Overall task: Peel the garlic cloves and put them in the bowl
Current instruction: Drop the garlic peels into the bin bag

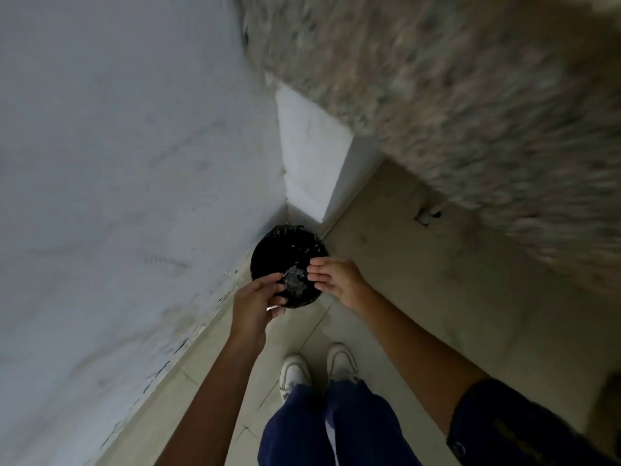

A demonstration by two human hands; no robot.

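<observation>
A: Position noted: a black lined bin [289,260] is seen on the tiled floor [420,297], in the corner beside the white wall [117,163]. Pale scraps [295,280] are seen inside; whether garlic skins cannot be told.

B: Hands?

A: Both are held over the bin. The left hand [257,302] is seen with its fingers [272,280] curled; what is gripped, if anything, cannot be told. The right hand [339,279] is recorded with fingers straight, nothing held.

B: Garlic cloves, bowl?

A: Neither is shown. White shoes [317,368] are seen below; the speckled counter [453,95] is blurred.
</observation>
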